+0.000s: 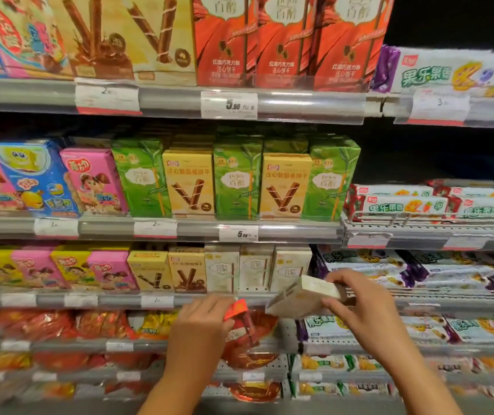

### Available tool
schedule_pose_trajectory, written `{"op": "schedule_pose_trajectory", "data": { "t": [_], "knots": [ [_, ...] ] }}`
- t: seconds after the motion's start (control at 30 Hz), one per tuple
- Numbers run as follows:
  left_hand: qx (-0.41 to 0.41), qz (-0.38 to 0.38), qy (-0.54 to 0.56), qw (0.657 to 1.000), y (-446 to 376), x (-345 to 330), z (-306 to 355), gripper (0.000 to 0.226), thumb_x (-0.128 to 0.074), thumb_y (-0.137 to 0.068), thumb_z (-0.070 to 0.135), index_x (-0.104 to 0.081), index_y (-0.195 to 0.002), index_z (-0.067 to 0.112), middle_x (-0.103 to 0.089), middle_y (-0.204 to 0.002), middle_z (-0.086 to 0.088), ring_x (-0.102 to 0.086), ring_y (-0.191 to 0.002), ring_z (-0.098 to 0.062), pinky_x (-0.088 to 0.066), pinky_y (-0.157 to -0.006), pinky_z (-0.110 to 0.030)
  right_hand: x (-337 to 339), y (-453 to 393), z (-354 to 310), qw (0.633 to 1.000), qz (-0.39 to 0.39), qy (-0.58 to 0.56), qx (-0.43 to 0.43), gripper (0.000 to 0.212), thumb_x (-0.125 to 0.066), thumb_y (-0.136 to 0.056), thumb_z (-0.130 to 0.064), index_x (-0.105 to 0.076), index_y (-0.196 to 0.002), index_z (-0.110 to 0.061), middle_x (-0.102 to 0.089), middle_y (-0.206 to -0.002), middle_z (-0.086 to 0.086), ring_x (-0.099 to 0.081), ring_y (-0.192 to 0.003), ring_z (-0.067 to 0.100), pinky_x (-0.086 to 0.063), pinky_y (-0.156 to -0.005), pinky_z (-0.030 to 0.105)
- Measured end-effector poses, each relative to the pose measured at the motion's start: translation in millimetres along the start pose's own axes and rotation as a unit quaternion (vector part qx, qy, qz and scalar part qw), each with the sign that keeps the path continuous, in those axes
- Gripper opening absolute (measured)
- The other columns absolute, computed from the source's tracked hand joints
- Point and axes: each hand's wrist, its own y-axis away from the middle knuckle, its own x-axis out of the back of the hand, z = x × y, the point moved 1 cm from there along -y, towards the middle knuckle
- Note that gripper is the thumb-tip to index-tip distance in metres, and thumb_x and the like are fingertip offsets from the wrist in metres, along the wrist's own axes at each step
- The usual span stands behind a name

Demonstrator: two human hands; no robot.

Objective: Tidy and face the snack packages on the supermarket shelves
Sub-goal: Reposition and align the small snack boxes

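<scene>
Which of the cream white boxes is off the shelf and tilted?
The cream white box held in the right hand. It is tipped on a slant in front of the shelf edge, while the three matching ones stand upright, facing out.

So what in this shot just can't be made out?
Head view, the only one:
- Cream box in the right hand: its front faces away, print unreadable.
- Red packet in the left hand: mostly hidden by the fingers.
- Lower shelves: bags and price tags smeared by blur.
- Top-shelf red boxes: tops cut off by the frame edge.
</scene>
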Motion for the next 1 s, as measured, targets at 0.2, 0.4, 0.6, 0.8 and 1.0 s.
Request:
{"op": "schedule_pose_trajectory", "data": {
  "t": [0.2, 0.4, 0.6, 0.8, 1.0],
  "knots": [
    [0.074, -0.031, -0.038, 0.996, 19.0, 16.3, -34.1, 0.048, -0.091, -0.067, 0.033, -0.074, -0.111, 0.029, -0.073, -0.105, 0.011, -0.063, -0.098, -0.02, -0.054, -0.084, -0.038, -58.2, -31.6, -19.8, 0.994, 0.015, 0.072, 0.08, 0.038, -0.081, -0.083, -0.017, -0.06, -0.113, -0.026, -0.054, -0.101, -0.018, -0.049, -0.089, 0.001, -0.037, -0.072, 0.015],
    [0.13, -0.038, -0.032, 0.99, 32.7, 26.0, -59.1, 0.047, -0.088, -0.07, 0.039, -0.07, -0.114, 0.038, -0.07, -0.106, 0.017, -0.062, -0.102, -0.015, -0.054, -0.088, -0.034, -92.6, -50.4, -26.1, 0.988, 0.028, 0.107, 0.103, 0.037, -0.081, -0.08, -0.012, -0.06, -0.108, -0.024, -0.064, -0.101, -0.006, -0.06, -0.094, 0.021, -0.048, -0.069, 0.031],
    [0.14, -0.032, -0.02, 0.989, 37.6, 32.9, -69.5, 0.043, -0.081, -0.077, 0.043, -0.067, -0.118, 0.042, -0.066, -0.107, 0.022, -0.058, -0.103, -0.009, -0.051, -0.09, -0.03, -108.7, -53.5, -21.1, 0.987, 0.022, 0.127, 0.099, 0.037, -0.078, -0.081, -0.012, -0.058, -0.109, -0.025, -0.064, -0.105, -0.006, -0.06, -0.098, 0.021, -0.053, -0.064, 0.037],
    [0.136, -0.037, 0.0, 0.99, 33.0, 34.8, -73.8, 0.04, -0.07, -0.087, 0.047, -0.061, -0.126, 0.045, -0.062, -0.114, 0.024, -0.052, -0.11, -0.005, -0.045, -0.097, -0.027, -119.6, -60.3, -21.4, 0.983, 0.015, 0.158, 0.097, 0.033, -0.076, -0.083, -0.012, -0.057, -0.105, -0.026, -0.061, -0.102, -0.01, -0.057, -0.093, 0.018, -0.049, -0.058, 0.033],
    [0.137, -0.047, 0.006, 0.989, 23.6, 35.5, -76.9, 0.038, -0.072, -0.087, 0.043, -0.064, -0.124, 0.042, -0.063, -0.108, 0.022, -0.055, -0.105, -0.008, -0.048, -0.093, -0.03, -125.3, -68.7, -20.0, 0.974, 0.019, 0.204, 0.1, 0.032, -0.08, -0.08, -0.018, -0.065, -0.108, -0.023, -0.059, -0.108, -0.006, -0.056, -0.096, 0.02, -0.044, -0.047, 0.028]
  ]
}}
